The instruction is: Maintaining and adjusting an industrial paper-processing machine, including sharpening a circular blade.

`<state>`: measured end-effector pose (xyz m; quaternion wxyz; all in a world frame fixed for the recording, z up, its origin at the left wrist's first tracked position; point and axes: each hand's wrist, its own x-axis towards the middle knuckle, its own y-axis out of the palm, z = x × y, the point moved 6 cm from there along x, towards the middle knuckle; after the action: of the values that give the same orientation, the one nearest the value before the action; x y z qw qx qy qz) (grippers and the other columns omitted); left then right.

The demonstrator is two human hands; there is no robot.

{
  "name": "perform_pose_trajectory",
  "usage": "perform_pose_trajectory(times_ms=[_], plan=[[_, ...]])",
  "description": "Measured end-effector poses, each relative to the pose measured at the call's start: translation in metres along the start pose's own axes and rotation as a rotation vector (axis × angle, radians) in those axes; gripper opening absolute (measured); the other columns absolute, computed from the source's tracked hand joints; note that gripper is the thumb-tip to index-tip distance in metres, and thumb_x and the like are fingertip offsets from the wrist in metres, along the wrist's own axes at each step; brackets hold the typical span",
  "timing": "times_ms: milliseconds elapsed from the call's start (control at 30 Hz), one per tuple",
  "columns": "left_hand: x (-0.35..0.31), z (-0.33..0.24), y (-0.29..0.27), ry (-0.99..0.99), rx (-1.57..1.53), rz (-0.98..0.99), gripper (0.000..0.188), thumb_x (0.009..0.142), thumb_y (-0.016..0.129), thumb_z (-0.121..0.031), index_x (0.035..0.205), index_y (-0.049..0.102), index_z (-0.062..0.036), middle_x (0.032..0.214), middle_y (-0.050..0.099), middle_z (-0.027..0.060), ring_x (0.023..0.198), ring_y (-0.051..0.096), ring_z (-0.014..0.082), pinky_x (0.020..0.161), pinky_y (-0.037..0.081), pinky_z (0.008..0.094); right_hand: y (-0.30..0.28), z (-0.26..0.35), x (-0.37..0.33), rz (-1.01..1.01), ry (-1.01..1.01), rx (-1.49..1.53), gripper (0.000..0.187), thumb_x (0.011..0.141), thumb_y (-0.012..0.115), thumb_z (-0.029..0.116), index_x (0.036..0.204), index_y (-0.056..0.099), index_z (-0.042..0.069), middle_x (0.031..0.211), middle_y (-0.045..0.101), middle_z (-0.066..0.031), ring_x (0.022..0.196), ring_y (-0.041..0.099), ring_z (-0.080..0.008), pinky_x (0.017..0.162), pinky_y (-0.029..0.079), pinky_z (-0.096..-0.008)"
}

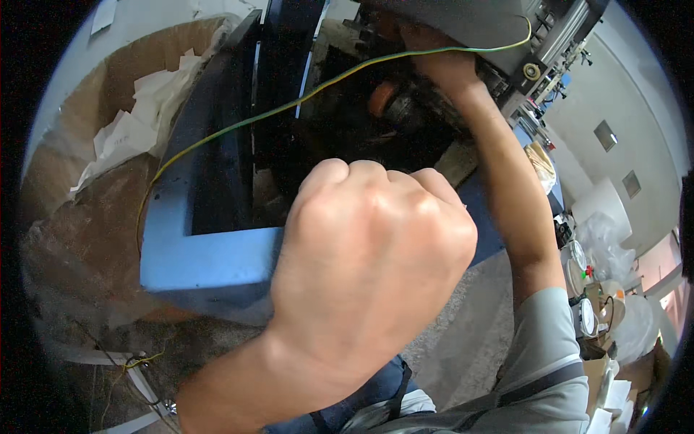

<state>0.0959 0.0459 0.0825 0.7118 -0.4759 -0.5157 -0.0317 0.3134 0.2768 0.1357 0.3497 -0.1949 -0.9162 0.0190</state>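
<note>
My left hand (376,253) is closed in a fist close to the camera, its back toward me. The curled fingers hide whatever may be inside them. Behind it lies the blue metal frame (213,260) of a machine with a dark open interior. My right arm stretches up and across to the far side of the opening, where my right hand (447,65) is in shadow beneath a grey machine part (463,22); its fingers are hidden. Just below that hand, a dark round machine part with an orange-brown end (381,99) sits inside. A yellow-green wire (318,90) runs loosely across the opening.
At left stands a large cardboard box (79,123) with white paper sheets (141,108) in it. A metal rail assembly (560,43) rises at upper right. Along the right are clear plastic bags (603,239), tubs and cartons. White frame legs (141,383) stand at lower left.
</note>
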Motion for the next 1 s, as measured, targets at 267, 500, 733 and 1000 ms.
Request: perform_pose_trajectory(times_ms=[267, 500, 733, 1000], plan=[[0.0, 0.001, -0.001, 0.012, 0.006, 0.018, 0.034, 0.078, 0.08, -0.034, 0.069, 0.057, -0.0114, 0.061, 0.06, 0.0044, 0.062, 0.062, 0.0232, 0.061, 0.048, 0.0369, -0.006, 0.007, 0.012, 0.011, 0.053, 0.279, 0.03, 0.102, 0.053, 0.026, 0.122, 0.068, 0.01, 0.116, 0.069, -0.0166, 0.107, 0.066, -0.0391, 0.094, 0.052, -0.0519], [-0.001, 0.001, 0.002, 0.015, -0.009, 0.0, 0.034, 0.078, 0.08, -0.034, 0.068, 0.057, -0.0117, 0.061, 0.06, 0.0043, 0.061, 0.062, 0.0229, 0.061, 0.048, 0.0364, -0.021, 0.011, 0.001, -0.126, -0.036, 0.268, 0.031, 0.104, 0.053, 0.028, 0.124, 0.067, 0.01, 0.118, 0.069, -0.016, 0.104, 0.067, -0.0412, 0.092, 0.052, -0.05], [-0.001, 0.004, -0.004, 0.02, -0.024, -0.021, 0.034, 0.079, 0.08, -0.035, 0.068, 0.058, -0.0119, 0.061, 0.06, 0.0048, 0.061, 0.063, 0.0229, 0.062, 0.049, 0.0357, -0.023, 0.005, 0.0, 0.079, 0.017, -0.03, 0.032, 0.104, 0.054, 0.03, 0.121, 0.068, 0.008, 0.116, 0.071, -0.0169, 0.105, 0.067, -0.0423, 0.09, 0.052, -0.0494], [0.004, 0.003, -0.009, 0.009, -0.084, -0.084, 0.039, 0.082, 0.081, -0.037, 0.067, 0.055, -0.0116, 0.061, 0.057, 0.0073, 0.059, 0.06, 0.0281, 0.059, 0.048, 0.0396, -0.115, 0.064, -0.063, -0.114, 0.75, 1.01, 0.031, 0.093, 0.07, 0.019, 0.113, 0.061, -0.003, 0.087, 0.069, -0.0315, 0.086, 0.07, -0.0498, 0.07, 0.057, -0.0511]])
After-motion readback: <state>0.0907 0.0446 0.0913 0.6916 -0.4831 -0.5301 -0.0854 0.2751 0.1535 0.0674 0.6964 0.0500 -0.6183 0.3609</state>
